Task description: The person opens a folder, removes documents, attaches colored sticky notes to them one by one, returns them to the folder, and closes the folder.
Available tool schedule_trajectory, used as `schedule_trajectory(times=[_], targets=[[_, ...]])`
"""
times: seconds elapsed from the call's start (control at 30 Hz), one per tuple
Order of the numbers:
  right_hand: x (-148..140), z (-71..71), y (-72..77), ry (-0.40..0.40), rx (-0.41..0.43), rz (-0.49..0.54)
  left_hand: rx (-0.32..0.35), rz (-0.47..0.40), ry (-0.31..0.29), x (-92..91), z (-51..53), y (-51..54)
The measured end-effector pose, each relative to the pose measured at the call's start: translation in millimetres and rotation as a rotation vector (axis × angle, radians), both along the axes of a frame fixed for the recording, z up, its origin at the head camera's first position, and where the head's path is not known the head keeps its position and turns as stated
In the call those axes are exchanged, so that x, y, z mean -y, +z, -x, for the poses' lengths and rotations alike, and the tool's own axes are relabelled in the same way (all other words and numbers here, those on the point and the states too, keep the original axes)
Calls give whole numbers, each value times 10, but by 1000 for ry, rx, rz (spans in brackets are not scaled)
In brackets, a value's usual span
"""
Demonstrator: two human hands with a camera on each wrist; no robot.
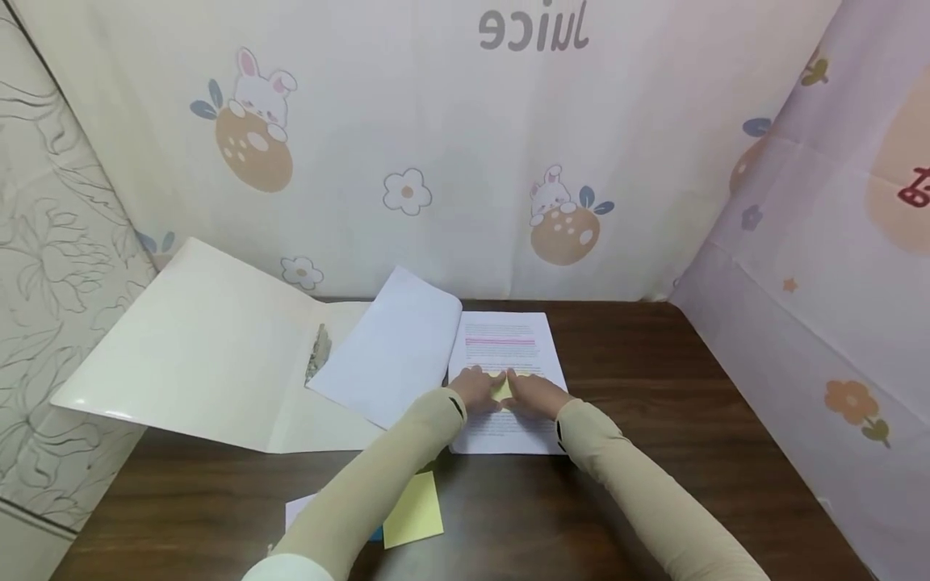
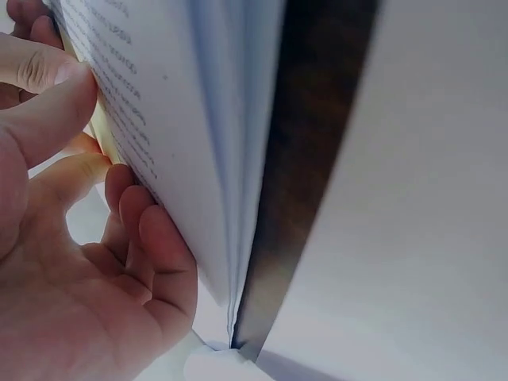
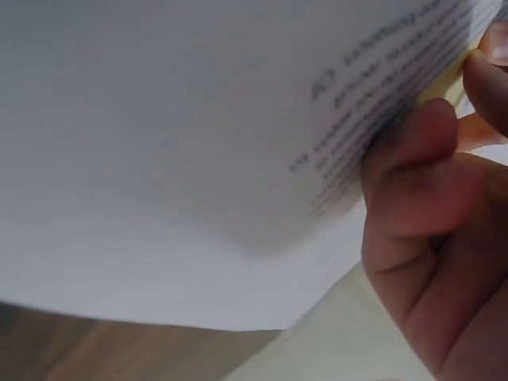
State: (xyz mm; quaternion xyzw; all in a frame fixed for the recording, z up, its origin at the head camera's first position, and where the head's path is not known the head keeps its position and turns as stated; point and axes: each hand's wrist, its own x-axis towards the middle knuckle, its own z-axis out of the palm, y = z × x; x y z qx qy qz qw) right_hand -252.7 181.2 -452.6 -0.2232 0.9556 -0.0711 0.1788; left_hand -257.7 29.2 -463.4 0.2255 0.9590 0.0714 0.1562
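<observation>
Both hands meet on a printed sheet (image 1: 538, 432) on top of a stack of papers. Between them is a small yellow sticky note (image 1: 501, 390), partly hidden by fingers. My left hand (image 1: 475, 389) holds the note's left side with thumb and forefinger; in the left wrist view its other fingers (image 2: 163, 254) curl against the printed page. The right hand (image 1: 536, 395) holds the note's right side, and bent fingers (image 3: 417, 159) show against the paper in the right wrist view. Pink highlighting crosses the text above the hands.
Left of the sheet, turned-over white pages (image 1: 395, 347) lie across an open white folder (image 1: 196, 347) with a raised cover. A yellow sticky pad (image 1: 414, 512), a blue piece and a white piece (image 1: 296, 508) lie near the left forearm. Patterned curtains border the dark wooden table (image 1: 654, 387).
</observation>
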Motion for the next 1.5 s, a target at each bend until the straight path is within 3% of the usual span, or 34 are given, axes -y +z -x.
schedule_trajectory(times=[0.27,0.63,0.83,0.93,1.27,1.5], targets=[[-27,-18,-39,-2,88,73,26,-23,23,20,-52,-40],[-49,1,-25,-81,108,105,-22,-53,-11,38,39,-38],[-35,47,-26,-63,58,80,-42,-69,-5,57,51,-22],[-37,53,-32,-73,59,67,-20,-80,6,48,65,-25],[-86,-45,-47,-123,21,22,-46,-8,-24,-19,117,-131],[-107,-46,-79,-179,30,-57,-16,-13,39,0,101,-178]])
